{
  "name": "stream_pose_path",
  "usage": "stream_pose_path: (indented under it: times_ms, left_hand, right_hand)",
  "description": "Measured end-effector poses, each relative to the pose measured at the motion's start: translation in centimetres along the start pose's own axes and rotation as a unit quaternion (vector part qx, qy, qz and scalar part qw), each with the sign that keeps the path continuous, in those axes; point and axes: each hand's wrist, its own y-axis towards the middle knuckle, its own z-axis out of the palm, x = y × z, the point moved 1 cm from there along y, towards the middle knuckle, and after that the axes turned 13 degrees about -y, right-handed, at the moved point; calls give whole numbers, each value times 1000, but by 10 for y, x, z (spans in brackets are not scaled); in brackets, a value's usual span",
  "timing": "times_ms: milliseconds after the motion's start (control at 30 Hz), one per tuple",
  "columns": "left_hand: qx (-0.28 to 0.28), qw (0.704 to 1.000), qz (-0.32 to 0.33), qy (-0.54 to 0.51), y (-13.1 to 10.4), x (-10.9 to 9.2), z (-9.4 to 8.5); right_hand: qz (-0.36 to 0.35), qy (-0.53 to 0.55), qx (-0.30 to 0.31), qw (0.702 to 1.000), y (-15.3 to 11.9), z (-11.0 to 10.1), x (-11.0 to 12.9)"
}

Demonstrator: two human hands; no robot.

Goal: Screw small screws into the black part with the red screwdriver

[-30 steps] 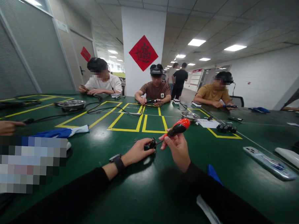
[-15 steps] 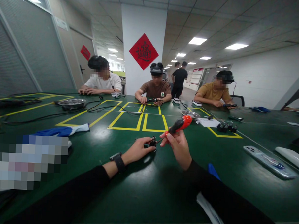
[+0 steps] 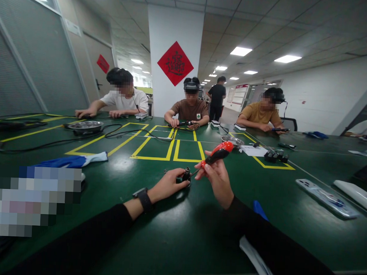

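My left hand (image 3: 170, 184), with a dark watch on its wrist, is closed on a small black cylindrical part (image 3: 186, 175) with a shiny metal top, which stands upright at the table surface. In my right hand (image 3: 220, 183) is a screwdriver (image 3: 217, 153) with a red and black handle, held at a slant with the handle up to the right. Its thin shaft points down left at the side of the black part; whether the tip sits in a screw is too small to tell. A small metal bit (image 3: 165, 171) lies just beyond my left hand.
Yellow tape outlines mark the green table (image 3: 179, 234). Blue gloves (image 3: 69, 161) lie to the left, a phone (image 3: 325, 197) to the right. Farther off are metal bowls (image 3: 86, 126), black blocks (image 3: 276, 156), paper (image 3: 253, 151) and cables. Several people sit or stand beyond.
The screwdriver's handle has tipped slightly lower, its shaft still at the black part. My left hand keeps its hold. Across the table, a person in white has reached out to the left.
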Motion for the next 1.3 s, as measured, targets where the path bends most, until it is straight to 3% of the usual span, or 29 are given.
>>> stream_pose_path:
  times_ms: [133, 600, 900, 1100, 1300]
  left_hand:
    - [2, 1000, 7, 2, 0, 1, 1]
    - [-3, 1000, 4, 8, 0, 2, 1]
    - [-3, 1000, -6, -8, 0, 0, -1]
    - [-3, 1000, -11, 2, -1, -3, -1]
    - [-3, 1000, -9, -1, 0, -2, -1]
  right_hand:
    - [-9, -33, 23, 999, -3, 1, 1]
    - [-23, -50, -5, 998, -4, 2, 2]
    - [4, -30, -36, 999, 0, 1, -3]
    - [9, -6, -1, 1000, 1, 0, -1]
    - [16, -42, -40, 998, 3, 0, -3]
